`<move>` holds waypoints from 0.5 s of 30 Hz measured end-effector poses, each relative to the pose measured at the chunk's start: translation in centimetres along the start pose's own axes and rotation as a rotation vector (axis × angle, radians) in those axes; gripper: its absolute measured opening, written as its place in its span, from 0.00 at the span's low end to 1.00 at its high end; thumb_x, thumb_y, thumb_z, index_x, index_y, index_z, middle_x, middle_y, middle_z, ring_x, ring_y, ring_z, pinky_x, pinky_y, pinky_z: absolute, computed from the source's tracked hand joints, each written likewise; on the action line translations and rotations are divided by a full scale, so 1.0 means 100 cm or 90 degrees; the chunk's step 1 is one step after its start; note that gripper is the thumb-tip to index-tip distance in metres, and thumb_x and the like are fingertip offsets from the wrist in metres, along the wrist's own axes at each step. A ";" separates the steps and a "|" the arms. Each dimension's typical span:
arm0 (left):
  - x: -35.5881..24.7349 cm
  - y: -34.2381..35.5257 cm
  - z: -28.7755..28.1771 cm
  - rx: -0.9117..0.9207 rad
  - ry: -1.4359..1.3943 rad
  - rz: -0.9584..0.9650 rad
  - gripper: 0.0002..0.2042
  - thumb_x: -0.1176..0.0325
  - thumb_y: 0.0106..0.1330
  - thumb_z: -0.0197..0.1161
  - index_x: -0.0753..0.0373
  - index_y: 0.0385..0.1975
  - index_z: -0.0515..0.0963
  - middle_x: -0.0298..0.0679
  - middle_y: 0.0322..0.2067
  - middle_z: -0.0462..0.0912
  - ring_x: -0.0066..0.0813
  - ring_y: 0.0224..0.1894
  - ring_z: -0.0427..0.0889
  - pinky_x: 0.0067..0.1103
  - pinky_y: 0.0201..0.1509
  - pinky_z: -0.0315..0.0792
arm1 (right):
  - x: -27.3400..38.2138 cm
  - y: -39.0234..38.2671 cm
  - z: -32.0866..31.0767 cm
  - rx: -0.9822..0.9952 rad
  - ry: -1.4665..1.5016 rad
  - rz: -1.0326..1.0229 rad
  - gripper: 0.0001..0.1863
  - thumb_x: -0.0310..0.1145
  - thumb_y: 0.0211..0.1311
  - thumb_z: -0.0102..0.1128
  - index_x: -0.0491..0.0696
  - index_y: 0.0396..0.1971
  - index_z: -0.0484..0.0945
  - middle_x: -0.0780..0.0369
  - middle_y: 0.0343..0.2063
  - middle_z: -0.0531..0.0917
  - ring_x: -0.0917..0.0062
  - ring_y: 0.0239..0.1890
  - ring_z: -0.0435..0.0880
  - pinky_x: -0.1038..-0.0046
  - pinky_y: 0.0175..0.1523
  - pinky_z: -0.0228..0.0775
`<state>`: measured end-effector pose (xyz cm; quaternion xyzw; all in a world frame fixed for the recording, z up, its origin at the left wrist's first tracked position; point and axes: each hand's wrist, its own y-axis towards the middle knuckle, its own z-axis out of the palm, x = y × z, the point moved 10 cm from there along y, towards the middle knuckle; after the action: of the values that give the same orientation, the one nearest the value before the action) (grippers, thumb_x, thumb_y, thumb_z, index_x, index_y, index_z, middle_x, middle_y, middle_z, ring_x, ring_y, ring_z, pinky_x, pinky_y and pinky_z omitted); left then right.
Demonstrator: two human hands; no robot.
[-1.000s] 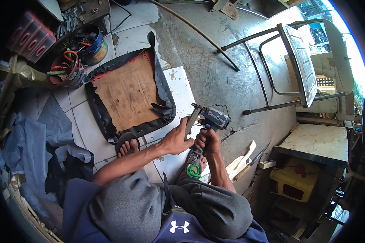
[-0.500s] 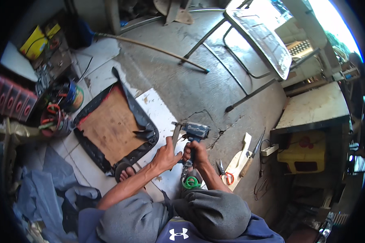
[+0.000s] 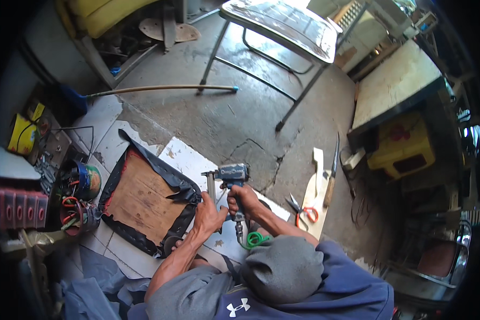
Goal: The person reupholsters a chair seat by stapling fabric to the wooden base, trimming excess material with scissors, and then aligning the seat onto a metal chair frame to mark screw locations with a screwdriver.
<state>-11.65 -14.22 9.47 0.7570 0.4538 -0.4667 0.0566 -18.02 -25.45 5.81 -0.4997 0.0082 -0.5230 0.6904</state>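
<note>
My right hand (image 3: 243, 200) is wrapped round the grip of a blue pneumatic staple gun (image 3: 232, 172), held upright over the white floor tiles. My left hand (image 3: 209, 215) closes on the gun's long metal magazine (image 3: 212, 185), with the thumb beside it. A green coiled air hose (image 3: 256, 240) joins the bottom of the grip. Left of my hands lies a square seat panel (image 3: 144, 200), its wooden board facing up. Black covering (image 3: 184, 193) is folded over its edges, with a loose flap at the right corner. My sandalled foot (image 3: 173, 245) rests against its near edge.
Right of me lie orange-handled scissors (image 3: 308, 214), a knife (image 3: 330, 186) and a pale board (image 3: 314, 194). Left stand tool-filled buckets (image 3: 85, 184) and a red drawer box (image 3: 21, 208). A metal-framed chair (image 3: 282, 29) and a broom (image 3: 160, 88) are ahead. Grey sheeting (image 3: 88, 282) lies near left.
The view has turned, so the chair and broom sit further left and higher. Both hands keep their hold on the staple gun. The seat panel stays beside my foot.
</note>
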 end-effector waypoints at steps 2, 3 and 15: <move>0.002 -0.004 -0.007 -0.006 -0.031 -0.064 0.28 0.62 0.57 0.67 0.75 0.46 0.61 0.65 0.29 0.83 0.65 0.34 0.86 0.44 0.39 0.79 | -0.008 0.006 0.004 0.054 0.028 0.036 0.08 0.32 0.58 0.56 0.43 0.31 0.73 0.63 0.18 0.73 0.76 0.14 0.72 0.69 0.20 0.68; -0.003 -0.009 -0.008 0.005 -0.098 -0.091 0.23 0.65 0.60 0.67 0.71 0.47 0.66 0.57 0.37 0.86 0.50 0.41 0.89 0.35 0.44 0.81 | -0.002 0.000 0.009 0.093 0.035 0.043 0.09 0.33 0.59 0.55 0.43 0.34 0.74 0.63 0.18 0.74 0.77 0.14 0.73 0.69 0.20 0.69; -0.044 0.002 0.028 0.344 -0.562 -0.341 0.11 0.61 0.68 0.65 0.64 0.36 0.80 0.40 0.31 0.84 0.30 0.36 0.85 0.31 0.44 0.82 | 0.113 -0.018 -0.111 -0.338 -0.598 -0.243 0.40 0.68 0.69 0.49 0.41 0.46 0.85 0.51 0.44 0.87 0.55 0.52 0.84 0.61 0.58 0.73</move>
<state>-13.94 -18.55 11.19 0.3374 0.4277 -0.8353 -0.0744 -20.12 -41.21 7.32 -0.8273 -0.2587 -0.3406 0.3641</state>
